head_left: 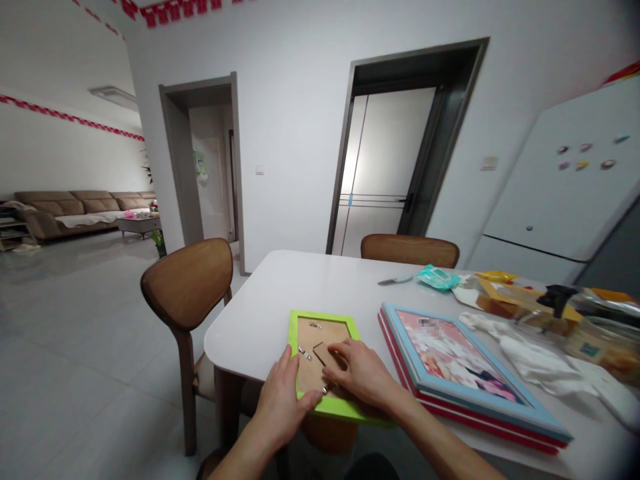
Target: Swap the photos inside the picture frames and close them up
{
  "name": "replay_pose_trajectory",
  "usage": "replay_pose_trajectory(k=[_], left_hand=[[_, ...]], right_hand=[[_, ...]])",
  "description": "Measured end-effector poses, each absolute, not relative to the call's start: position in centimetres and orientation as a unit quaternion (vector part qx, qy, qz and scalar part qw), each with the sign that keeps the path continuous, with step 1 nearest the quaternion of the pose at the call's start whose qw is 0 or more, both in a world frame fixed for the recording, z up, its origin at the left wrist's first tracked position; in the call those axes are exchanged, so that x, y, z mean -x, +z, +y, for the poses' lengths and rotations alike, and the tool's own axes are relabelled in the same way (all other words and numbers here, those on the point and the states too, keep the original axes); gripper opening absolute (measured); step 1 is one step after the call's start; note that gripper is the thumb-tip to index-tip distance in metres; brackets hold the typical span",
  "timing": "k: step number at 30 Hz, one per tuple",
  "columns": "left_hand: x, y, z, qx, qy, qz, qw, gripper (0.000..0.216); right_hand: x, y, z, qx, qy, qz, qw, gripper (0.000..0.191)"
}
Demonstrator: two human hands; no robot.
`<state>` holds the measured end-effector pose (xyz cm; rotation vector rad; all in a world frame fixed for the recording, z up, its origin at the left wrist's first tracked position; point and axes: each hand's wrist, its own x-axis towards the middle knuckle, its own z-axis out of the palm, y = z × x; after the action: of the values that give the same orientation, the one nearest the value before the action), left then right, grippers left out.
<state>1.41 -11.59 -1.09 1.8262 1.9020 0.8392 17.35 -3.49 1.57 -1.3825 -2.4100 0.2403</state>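
A lime-green picture frame (354, 327) lies on the table with its brown backing board (311, 375) facing up. Small metal clips (304, 353) sit on the board along its edges. A thin dark L-shaped line shows at its middle; I cannot tell what it is. My left hand (283, 393) holds the frame's left side, fingers along the rim and thumb at the near left corner. My right hand (357, 370) rests over the board, fingers bent together, their tips close to a metal clip near the bottom edge. What they pinch, if anything, is hidden.
Right of the green frame, a blue frame (410, 347) with a picture lies on red-edged frames. Farther back are a knife (395, 281), a teal packet (437, 277), white cloth (530, 353) and a glass jar (600, 343). Wooden chairs (193, 283) stand at the table (320, 280).
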Motion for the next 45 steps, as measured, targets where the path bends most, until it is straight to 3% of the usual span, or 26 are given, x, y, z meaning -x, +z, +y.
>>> replay_pose_trajectory(k=[10,15,19,22,30,36,40,45], left_hand=[[-1.5,-0.8,-11.0,-0.631,0.332,0.669,0.211,0.067],[-1.6,0.7,-9.9,-0.538,0.509,0.597,0.309,0.038],[0.4,1.1,-9.4,-0.461,0.574,0.56,0.379,0.035],[3.7,0.8,-9.7,-0.436,0.58,0.581,0.37,0.034],[10.9,-1.0,-10.1,-0.416,0.513,0.699,0.275,0.026],[11.3,-0.9,-9.9,-0.44,0.408,0.786,0.149,0.042],[10.6,-0.7,-10.3,-0.465,0.356,0.806,0.084,0.044],[7.0,0.2,-10.4,-0.539,0.344,0.769,-0.025,0.039]], right_hand=[[-17.5,3.1,-3.5,0.492,0.092,-0.842,0.205,0.029],[-16.5,5.9,-4.6,0.487,0.094,-0.832,0.248,0.031],[-16.1,6.7,-4.8,0.437,0.152,-0.831,0.309,0.035],[-17.5,5.4,-4.0,0.475,0.157,-0.804,0.323,0.039],[-21.1,0.2,-2.8,0.596,0.051,-0.779,0.19,0.049],[-20.7,0.5,-2.0,0.622,0.074,-0.758,0.181,0.054],[-20.8,1.2,-1.9,0.627,0.196,-0.702,0.275,0.056],[-20.5,2.3,-2.9,0.516,0.565,-0.509,0.395,0.069]])
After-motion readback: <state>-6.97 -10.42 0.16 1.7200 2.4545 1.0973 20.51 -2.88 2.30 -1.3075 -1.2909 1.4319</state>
